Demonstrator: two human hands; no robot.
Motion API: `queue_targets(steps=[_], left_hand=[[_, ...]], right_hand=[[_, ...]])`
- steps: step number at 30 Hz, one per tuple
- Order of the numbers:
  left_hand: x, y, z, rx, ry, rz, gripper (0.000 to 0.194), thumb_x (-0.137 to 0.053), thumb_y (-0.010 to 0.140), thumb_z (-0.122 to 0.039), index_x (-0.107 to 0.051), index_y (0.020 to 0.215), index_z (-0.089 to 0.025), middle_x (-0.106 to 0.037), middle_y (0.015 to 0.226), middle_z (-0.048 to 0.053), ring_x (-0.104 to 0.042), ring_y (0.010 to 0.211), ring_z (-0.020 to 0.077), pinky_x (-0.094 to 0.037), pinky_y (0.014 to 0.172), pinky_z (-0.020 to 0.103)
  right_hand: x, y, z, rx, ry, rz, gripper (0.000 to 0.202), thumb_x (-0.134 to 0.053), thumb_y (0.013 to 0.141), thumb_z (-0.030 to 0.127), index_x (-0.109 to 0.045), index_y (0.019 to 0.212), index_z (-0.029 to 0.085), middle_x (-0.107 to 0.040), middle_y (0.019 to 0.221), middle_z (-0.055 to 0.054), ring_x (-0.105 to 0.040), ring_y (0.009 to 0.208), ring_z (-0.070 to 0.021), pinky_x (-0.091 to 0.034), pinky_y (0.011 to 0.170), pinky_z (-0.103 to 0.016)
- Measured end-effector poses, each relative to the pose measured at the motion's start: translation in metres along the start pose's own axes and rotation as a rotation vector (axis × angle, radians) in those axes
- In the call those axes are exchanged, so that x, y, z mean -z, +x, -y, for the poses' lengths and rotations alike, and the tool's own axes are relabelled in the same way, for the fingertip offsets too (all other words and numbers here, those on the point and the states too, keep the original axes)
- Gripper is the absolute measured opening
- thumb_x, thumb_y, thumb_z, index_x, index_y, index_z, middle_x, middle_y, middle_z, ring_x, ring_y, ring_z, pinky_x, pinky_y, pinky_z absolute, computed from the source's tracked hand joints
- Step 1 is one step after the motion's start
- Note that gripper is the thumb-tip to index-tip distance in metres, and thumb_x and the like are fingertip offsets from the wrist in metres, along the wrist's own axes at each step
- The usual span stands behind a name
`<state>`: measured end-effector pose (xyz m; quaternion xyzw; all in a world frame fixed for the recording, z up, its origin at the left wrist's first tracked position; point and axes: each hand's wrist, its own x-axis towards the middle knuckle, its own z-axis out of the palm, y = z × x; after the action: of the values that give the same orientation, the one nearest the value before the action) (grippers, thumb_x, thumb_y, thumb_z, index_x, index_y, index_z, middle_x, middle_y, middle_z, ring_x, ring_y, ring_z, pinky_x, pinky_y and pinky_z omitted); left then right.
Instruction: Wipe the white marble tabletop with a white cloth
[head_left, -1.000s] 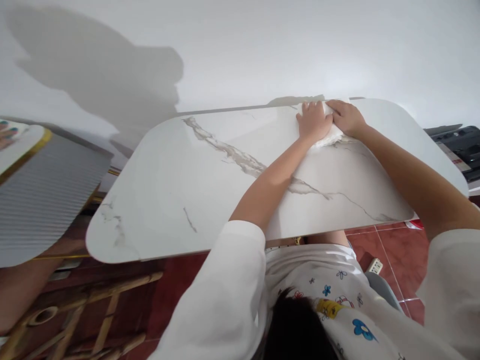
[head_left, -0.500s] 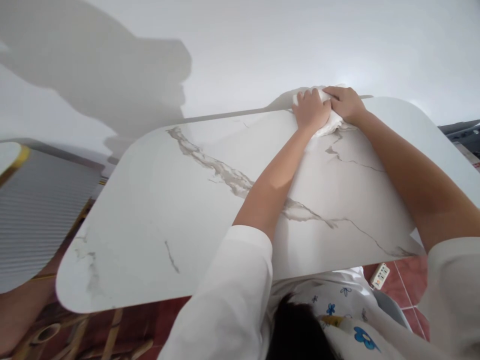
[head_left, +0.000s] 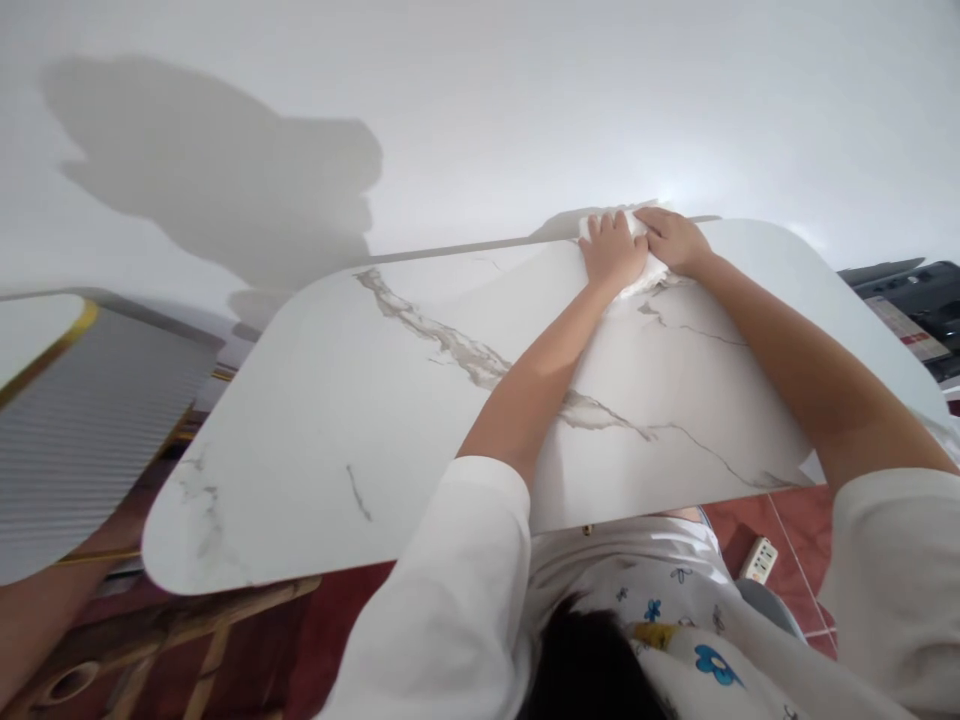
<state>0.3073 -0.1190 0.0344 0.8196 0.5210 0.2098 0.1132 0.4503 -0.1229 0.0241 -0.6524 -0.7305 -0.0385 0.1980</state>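
A white marble-patterned tabletop (head_left: pixel 300 430) with rounded corners and grey-brown veins stretches across the view. Near its far edge by the wall lies a folded white cloth (head_left: pixel 651 277). My left hand (head_left: pixel 613 250) presses down on the cloth, its fingers bent over the top and pointing toward the wall. Close beside it, my right hand (head_left: pixel 675 240) grips the cloth's right side, with its fingers reaching left across it. Both arms are stretched far forward over the table. The hands cover much of the cloth.
A white wall (head_left: pixel 480 120) carrying a shadow rises behind the table. At left stands a ribbed grey cabinet (head_left: pixel 97 420) with gold trim. Bamboo-like furniture (head_left: pixel 202 660) is lower left. A power strip (head_left: pixel 760 560) rests on red floor tiles; black equipment (head_left: pixel 919 300) sits at right.
The camera view has shifted, so the table's far edge and both hands appear a little lower. My hands stay on the cloth at about the same spot of the tabletop.
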Motion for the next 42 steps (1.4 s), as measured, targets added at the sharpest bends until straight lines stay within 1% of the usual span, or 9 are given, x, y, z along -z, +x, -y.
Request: queue_targets(steps=[6,9,13,22,29,33,36,39,42], left_hand=[[0.010,-0.038,-0.008,0.006,0.061,0.066,0.051,-0.032,0.099,-0.036,-0.036,0.150,-0.031,-0.040,0.156,0.007,-0.019,0.152,0.0305,-0.030,0.117,0.053],[0.015,-0.061,-0.013,0.009,0.078,0.076,0.051,-0.031,0.099,-0.036,-0.036,0.149,-0.032,-0.040,0.156,0.006,-0.019,0.152,0.0290,-0.031,0.117,0.051],[0.022,-0.093,-0.019,0.004,0.082,0.080,0.050,-0.031,0.099,-0.035,-0.036,0.149,-0.032,-0.041,0.156,0.006,-0.021,0.151,0.0292,-0.034,0.115,0.051],[0.043,-0.162,-0.021,-0.096,0.078,0.142,0.053,-0.035,0.096,-0.032,-0.036,0.149,-0.025,-0.039,0.157,0.009,-0.022,0.151,0.0318,-0.035,0.114,0.053],[0.058,-0.208,-0.023,-0.144,0.104,0.180,0.055,-0.036,0.095,-0.029,-0.034,0.150,-0.020,-0.038,0.157,0.014,-0.022,0.150,0.0349,-0.037,0.113,0.055],[0.060,-0.225,-0.024,-0.179,0.125,0.204,0.058,-0.037,0.095,-0.031,-0.031,0.152,-0.020,-0.034,0.159,0.015,-0.021,0.150,0.0367,-0.037,0.112,0.057],[0.058,-0.230,-0.028,-0.187,0.124,0.213,0.058,-0.036,0.095,-0.030,-0.030,0.152,-0.020,-0.035,0.158,0.015,-0.021,0.150,0.0379,-0.037,0.111,0.058],[0.053,-0.229,-0.039,-0.180,0.116,0.217,0.059,-0.037,0.095,-0.031,-0.029,0.153,-0.018,-0.032,0.160,0.016,-0.019,0.151,0.0383,-0.035,0.112,0.059],[0.044,-0.224,-0.057,-0.178,0.096,0.222,0.060,-0.037,0.096,-0.032,-0.029,0.152,-0.015,-0.029,0.161,0.017,-0.017,0.152,0.0379,-0.034,0.113,0.058]], right_hand=[[0.004,-0.033,0.006,0.087,0.025,-0.031,0.053,-0.031,0.097,0.036,-0.057,0.140,0.019,-0.058,0.145,-0.008,-0.056,0.131,-0.0311,-0.046,0.108,-0.049],[0.009,-0.053,0.013,0.104,0.011,-0.026,0.055,-0.028,0.098,0.039,-0.056,0.140,0.019,-0.058,0.145,-0.008,-0.054,0.133,-0.0313,-0.044,0.110,-0.049],[0.014,-0.081,0.023,0.128,0.020,-0.038,0.055,-0.029,0.098,0.041,-0.054,0.143,0.020,-0.059,0.144,-0.008,-0.051,0.135,-0.0334,-0.041,0.113,-0.053],[0.034,-0.154,0.070,0.113,-0.072,-0.008,0.056,-0.026,0.097,0.032,-0.051,0.143,0.012,-0.056,0.146,-0.014,-0.048,0.138,-0.0318,-0.038,0.116,-0.052],[0.048,-0.201,0.102,0.101,-0.068,-0.006,0.055,-0.029,0.094,0.026,-0.051,0.142,0.011,-0.055,0.147,-0.013,-0.046,0.139,-0.0317,-0.038,0.116,-0.053],[0.054,-0.222,0.110,0.098,-0.058,-0.006,0.056,-0.030,0.093,0.027,-0.049,0.143,0.010,-0.053,0.148,-0.014,-0.045,0.140,-0.0324,-0.039,0.115,-0.054],[0.057,-0.230,0.108,0.106,-0.041,-0.019,0.056,-0.030,0.093,0.026,-0.049,0.144,0.012,-0.053,0.148,-0.013,-0.046,0.140,-0.0313,-0.040,0.114,-0.055],[0.061,-0.234,0.097,0.108,-0.030,-0.025,0.056,-0.030,0.093,0.027,-0.050,0.144,0.014,-0.054,0.148,-0.011,-0.047,0.139,-0.0306,-0.040,0.115,-0.054],[0.067,-0.238,0.074,0.106,-0.018,-0.034,0.056,-0.032,0.093,0.028,-0.051,0.144,0.016,-0.055,0.147,-0.010,-0.048,0.139,-0.0303,-0.041,0.115,-0.055]])
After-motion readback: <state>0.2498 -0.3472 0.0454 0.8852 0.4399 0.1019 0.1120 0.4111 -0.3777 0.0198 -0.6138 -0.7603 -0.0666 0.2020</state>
